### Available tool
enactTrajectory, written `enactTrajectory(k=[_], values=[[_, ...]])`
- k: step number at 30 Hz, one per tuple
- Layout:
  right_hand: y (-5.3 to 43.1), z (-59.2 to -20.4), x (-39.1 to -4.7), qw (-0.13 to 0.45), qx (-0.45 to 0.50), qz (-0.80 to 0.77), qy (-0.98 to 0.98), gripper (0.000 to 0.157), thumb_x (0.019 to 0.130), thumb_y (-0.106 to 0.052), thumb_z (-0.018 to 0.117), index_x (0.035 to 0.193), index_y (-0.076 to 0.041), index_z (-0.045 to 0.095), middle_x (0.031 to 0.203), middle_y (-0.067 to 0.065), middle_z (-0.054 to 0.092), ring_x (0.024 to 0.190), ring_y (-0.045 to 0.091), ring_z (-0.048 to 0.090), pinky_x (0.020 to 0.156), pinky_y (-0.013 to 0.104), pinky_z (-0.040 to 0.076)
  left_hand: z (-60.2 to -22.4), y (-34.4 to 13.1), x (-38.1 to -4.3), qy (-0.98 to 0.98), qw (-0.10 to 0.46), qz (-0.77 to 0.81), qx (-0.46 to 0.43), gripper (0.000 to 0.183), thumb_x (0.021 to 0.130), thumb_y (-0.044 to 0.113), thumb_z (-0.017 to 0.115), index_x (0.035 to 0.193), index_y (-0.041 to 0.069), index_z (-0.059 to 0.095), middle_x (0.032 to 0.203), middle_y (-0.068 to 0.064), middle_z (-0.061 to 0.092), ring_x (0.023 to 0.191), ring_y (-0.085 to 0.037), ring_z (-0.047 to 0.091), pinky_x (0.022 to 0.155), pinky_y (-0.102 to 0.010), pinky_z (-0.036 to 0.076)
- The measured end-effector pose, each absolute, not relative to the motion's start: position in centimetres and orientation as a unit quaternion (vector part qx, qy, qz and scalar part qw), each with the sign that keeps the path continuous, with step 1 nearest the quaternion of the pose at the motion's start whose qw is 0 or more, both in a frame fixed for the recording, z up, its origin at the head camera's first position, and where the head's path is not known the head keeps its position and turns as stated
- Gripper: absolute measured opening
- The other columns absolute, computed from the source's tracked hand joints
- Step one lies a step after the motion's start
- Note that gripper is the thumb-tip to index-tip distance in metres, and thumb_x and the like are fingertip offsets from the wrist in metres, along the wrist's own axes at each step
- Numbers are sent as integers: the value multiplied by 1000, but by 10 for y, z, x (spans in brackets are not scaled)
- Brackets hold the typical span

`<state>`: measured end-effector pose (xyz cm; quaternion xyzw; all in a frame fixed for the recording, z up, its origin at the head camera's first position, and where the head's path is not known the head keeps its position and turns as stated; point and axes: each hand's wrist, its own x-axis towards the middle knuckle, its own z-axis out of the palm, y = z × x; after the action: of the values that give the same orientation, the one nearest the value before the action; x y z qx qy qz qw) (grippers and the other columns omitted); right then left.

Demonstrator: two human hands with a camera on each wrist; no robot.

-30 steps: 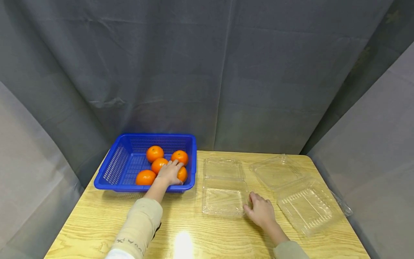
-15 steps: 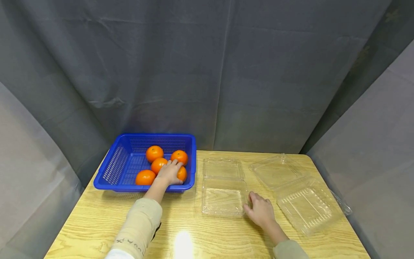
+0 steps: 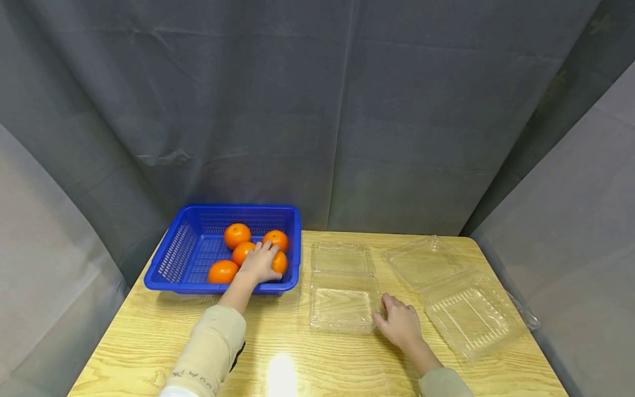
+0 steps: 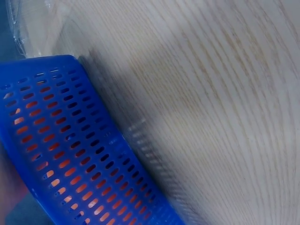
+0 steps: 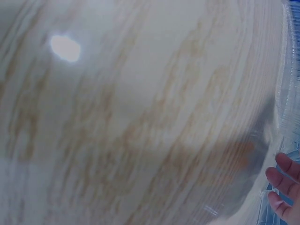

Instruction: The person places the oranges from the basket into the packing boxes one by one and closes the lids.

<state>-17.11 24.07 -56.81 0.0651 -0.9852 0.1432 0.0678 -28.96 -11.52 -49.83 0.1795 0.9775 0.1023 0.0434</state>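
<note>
Blue rectangular plastic basket (image 3: 176,255) contains five round orange fruits (image 3: 237,236), the left hand (image 3: 259,266) holding the front-right fruit (image 3: 280,263). Rightward lies an unfolded clear plastic box (image 3: 341,306), the right hand (image 3: 401,324), fingers loosely bent, at its edge (whether touching, I cannot tell), then another clear plastic box (image 3: 468,320).

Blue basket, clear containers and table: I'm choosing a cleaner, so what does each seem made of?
Blue basket: probably moulded plastic, smooth sheen, rows of slots.
Clear containers: likely thin glossy plastic; the grain beneath shows through.
Table: wood or wood-look laminate, glossy; it shows grain and a bright reflection.
</note>
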Motion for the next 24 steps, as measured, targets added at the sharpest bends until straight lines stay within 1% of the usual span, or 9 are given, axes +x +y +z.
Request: enactTrajectory(k=[4, 10, 14, 19, 24], values=[[241, -567, -170, 59, 64, 144, -986, 23, 80, -30, 59, 79, -14, 42, 60, -6, 35, 52, 12, 33, 58, 32, 31, -496, -115, -290, 978, 19, 97, 185, 77, 69, 38, 75, 133, 9, 43, 136, -19, 38, 123, -42, 33, 96, -55, 35], [241, -568, -171, 60, 64, 143, -986, 23, 80, -31, 58, 79, -15, 42, 60, -6, 35, 51, 12, 32, 58, 31, 30, -489, -113, -289, 976, -1, 101, 191, 79, 68, 40, 75, 133, 9, 44, 136, -17, 37, 123, -44, 32, 92, -57, 37], [241, -569, -171, 57, 64, 143, -986, 23, 80, -31, 57, 79, -15, 41, 60, -6, 35, 51, 12, 32, 59, 32, 31, -483, -111, -287, 975, -19, 97, 197, 79, 67, 42, 75, 133, 10, 44, 134, -16, 37, 120, -41, 33, 93, -55, 37], [241, -569, -171, 52, 62, 142, -987, 23, 80, -32, 57, 79, -15, 41, 60, -6, 36, 51, 12, 32, 59, 32, 31, -473, -107, -285, 973, -58, 96, 201, 77, 67, 41, 74, 131, 11, 45, 127, -15, 40, 112, -37, 37, 92, -53, 37], [241, -569, -171, 55, 63, 141, -986, 22, 80, -31, 57, 79, -15, 41, 60, -6, 35, 51, 12, 32, 58, 31, 31, -462, -101, -282, 972, -85, 101, 195, 76, 67, 40, 74, 131, 11, 45, 126, -14, 40, 111, -35, 37, 91, -52, 37]])
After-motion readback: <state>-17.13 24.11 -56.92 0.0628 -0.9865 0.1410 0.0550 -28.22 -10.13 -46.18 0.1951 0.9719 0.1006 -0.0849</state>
